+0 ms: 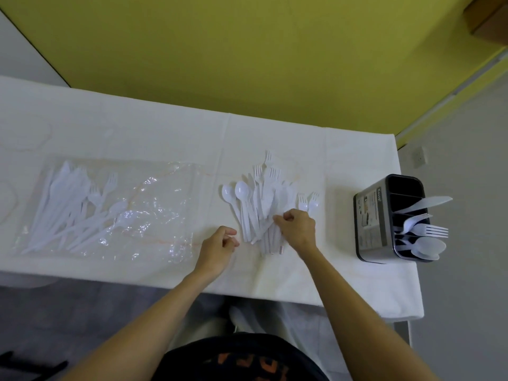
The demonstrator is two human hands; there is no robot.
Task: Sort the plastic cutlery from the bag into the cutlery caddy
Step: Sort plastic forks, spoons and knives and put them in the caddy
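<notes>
A loose pile of white plastic cutlery [261, 204] lies mid-table: spoons on its left, forks at its top and right. My right hand [298, 229] rests on the pile's lower right, fingertips pinched on a handle. My left hand [220, 247] hovers just left of the pile, fingers curled, with nothing seen in it. A clear plastic bag [148, 215] lies flat at the left with several more pieces of bagged cutlery [68, 204] in it. The dark cutlery caddy [371, 224] stands at the right edge, holding a knife [428, 203], forks [426, 229] and spoons [428, 248] in separate compartments.
A white cloth covers the table [165, 133], whose near edge runs just below my hands. A yellow wall rises behind the table. The table's right edge lies close beyond the caddy, with grey floor past it.
</notes>
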